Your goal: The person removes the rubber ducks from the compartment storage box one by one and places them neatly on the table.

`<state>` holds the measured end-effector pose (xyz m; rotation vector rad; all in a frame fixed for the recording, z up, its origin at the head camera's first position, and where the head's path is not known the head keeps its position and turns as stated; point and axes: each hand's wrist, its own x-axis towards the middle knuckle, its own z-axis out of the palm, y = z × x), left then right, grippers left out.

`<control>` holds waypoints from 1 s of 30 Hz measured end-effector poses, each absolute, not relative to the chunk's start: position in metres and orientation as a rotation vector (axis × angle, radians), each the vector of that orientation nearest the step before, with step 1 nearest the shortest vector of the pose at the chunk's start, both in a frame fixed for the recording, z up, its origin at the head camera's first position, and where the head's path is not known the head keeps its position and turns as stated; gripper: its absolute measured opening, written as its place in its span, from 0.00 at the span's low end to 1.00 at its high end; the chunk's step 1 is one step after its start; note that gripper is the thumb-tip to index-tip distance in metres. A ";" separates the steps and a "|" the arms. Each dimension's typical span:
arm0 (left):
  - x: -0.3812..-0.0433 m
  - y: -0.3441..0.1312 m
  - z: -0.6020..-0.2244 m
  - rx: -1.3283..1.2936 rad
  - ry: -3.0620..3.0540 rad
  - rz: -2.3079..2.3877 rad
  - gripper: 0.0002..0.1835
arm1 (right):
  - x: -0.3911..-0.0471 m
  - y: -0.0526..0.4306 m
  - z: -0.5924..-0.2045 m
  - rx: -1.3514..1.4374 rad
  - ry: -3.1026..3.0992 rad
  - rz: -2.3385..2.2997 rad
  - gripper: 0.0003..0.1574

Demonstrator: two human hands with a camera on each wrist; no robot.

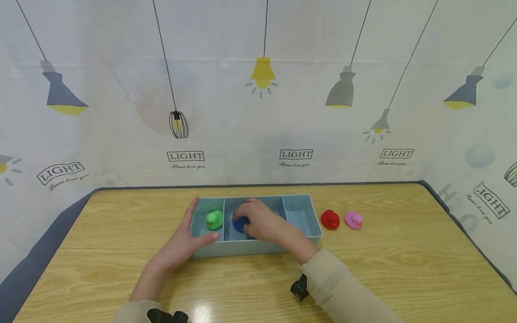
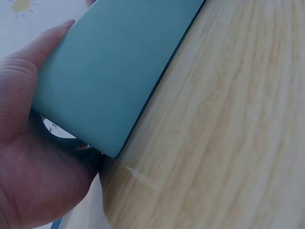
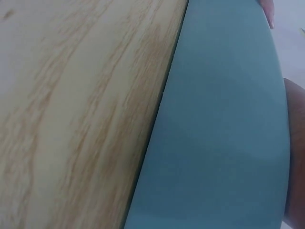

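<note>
A pale blue-green divided box with three compartments stands on the table. My left hand holds its left end, thumb over the front rim and fingers along the left side; the left wrist view shows the thumb at the wall's upper edge. In the left compartment sits a green toy duck. My right hand reaches into the middle compartment, its fingers gripping a blue toy duck, mostly hidden by the hand. In the right wrist view the box's front wall hides most of that hand.
Just right of the box, a red toy duck and a pink toy duck sit side by side on the wooden table. A lamp-patterned curtain rises behind the table's back edge.
</note>
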<state>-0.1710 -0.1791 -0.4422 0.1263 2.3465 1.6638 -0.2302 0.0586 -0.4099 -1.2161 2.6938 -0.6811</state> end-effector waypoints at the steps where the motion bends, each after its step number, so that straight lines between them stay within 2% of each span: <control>1: -0.171 -0.179 -0.442 0.123 2.348 1.659 0.61 | -0.230 0.059 -0.410 -1.219 2.694 -0.689 0.20; 14: -0.169 -0.179 -0.442 0.110 2.348 1.657 0.61 | -0.226 0.067 -0.410 -1.282 2.677 -0.866 0.18; 23: -0.170 -0.179 -0.441 0.116 2.383 1.635 0.62 | -0.210 0.087 -0.387 -1.276 2.719 -1.175 0.19; 30: -0.170 -0.177 -0.441 0.118 2.389 1.627 0.62 | -0.195 0.120 -0.364 -1.240 2.738 -1.247 0.20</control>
